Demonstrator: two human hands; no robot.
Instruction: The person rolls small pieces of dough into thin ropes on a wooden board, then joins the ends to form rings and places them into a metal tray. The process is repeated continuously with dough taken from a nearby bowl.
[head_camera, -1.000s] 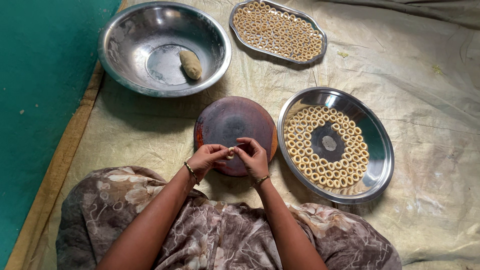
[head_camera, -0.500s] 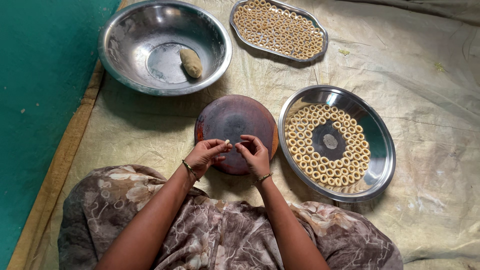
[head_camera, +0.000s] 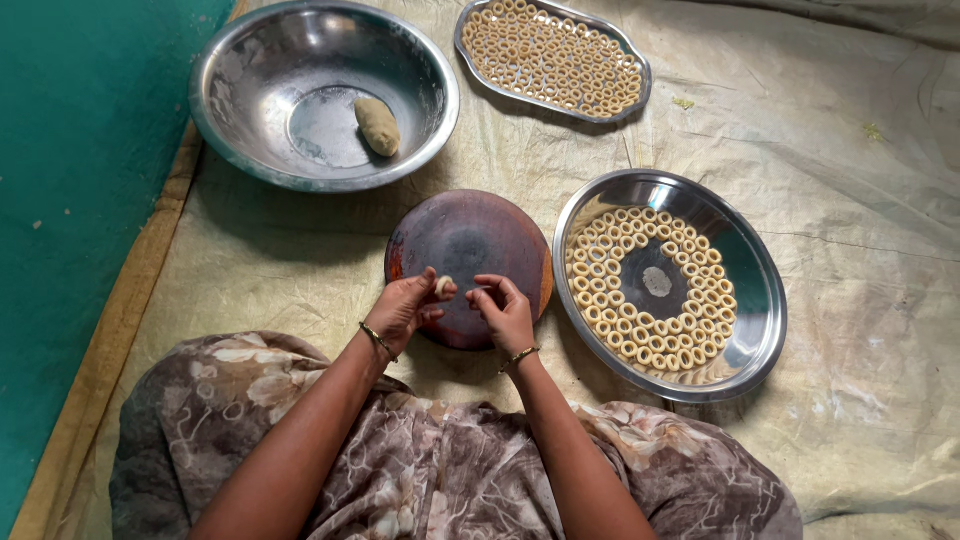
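Observation:
My left hand (head_camera: 405, 307) pinches a small pale piece of dough (head_camera: 443, 285) between thumb and fingertips over the near edge of a round dark wooden board (head_camera: 470, 240). My right hand (head_camera: 503, 308) hovers just to its right with fingers curled and nothing visibly in them. Both wrists wear thin bangles. A round steel plate (head_camera: 760, 320) to the right carries rings of dough set in circles. Up at the left, a lump of dough (head_camera: 377, 126) lies in a large steel bowl (head_camera: 230, 90).
An oval steel tray (head_camera: 640, 75) filled with dough rings sits at the top. Everything rests on a pale wrinkled cloth (head_camera: 850, 180), with a green floor (head_camera: 70, 180) along the left. My lap in patterned fabric (head_camera: 420, 470) fills the bottom.
My hands have drawn slightly apart; the dough piece that both held together now sits in the left hand alone.

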